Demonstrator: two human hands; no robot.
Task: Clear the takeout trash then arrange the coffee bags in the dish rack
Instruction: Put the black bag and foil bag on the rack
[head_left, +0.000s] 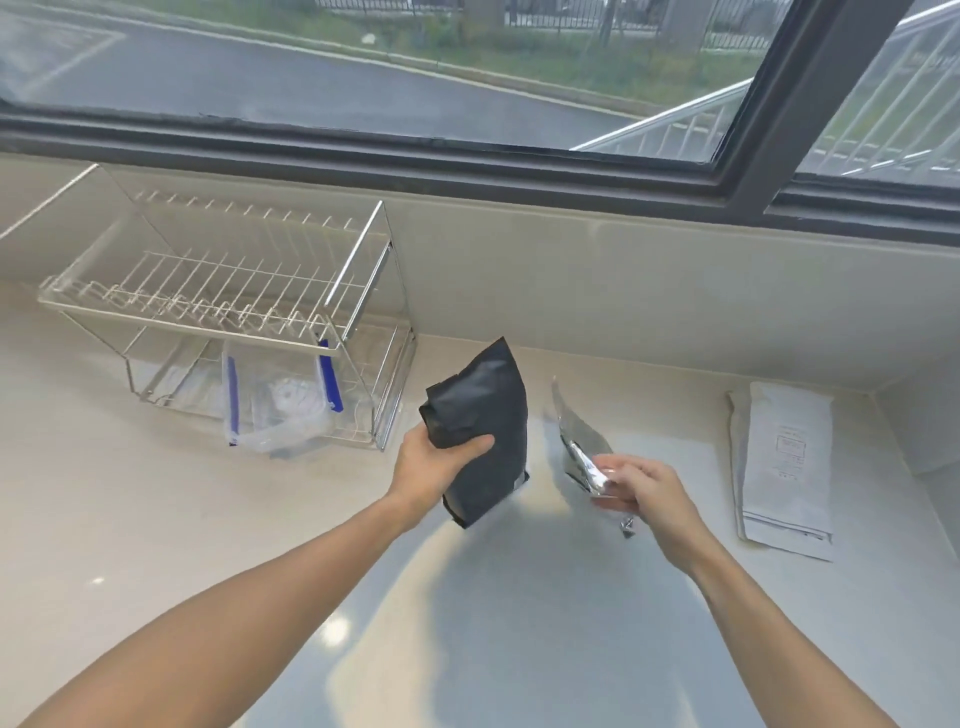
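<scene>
My left hand (434, 462) grips a black coffee bag (483, 421) by its lower left side and holds it upright above the counter. My right hand (641, 488) pinches the lower end of a silver foil coffee bag (579, 441), seen nearly edge-on. A white coffee bag (784, 462) lies flat on the counter at the right. The two-tier wire dish rack (223, 306) stands at the back left; its upper tier holds nothing. Clear plastic takeout packaging with blue strips (280, 405) lies in the lower tier and sticks out at the front.
The pale counter (493, 623) runs under a wide window with a dark frame (467, 161). A low backsplash wall (571, 291) stands behind the rack and bags. The counter ends at a corner wall on the far right (930, 415).
</scene>
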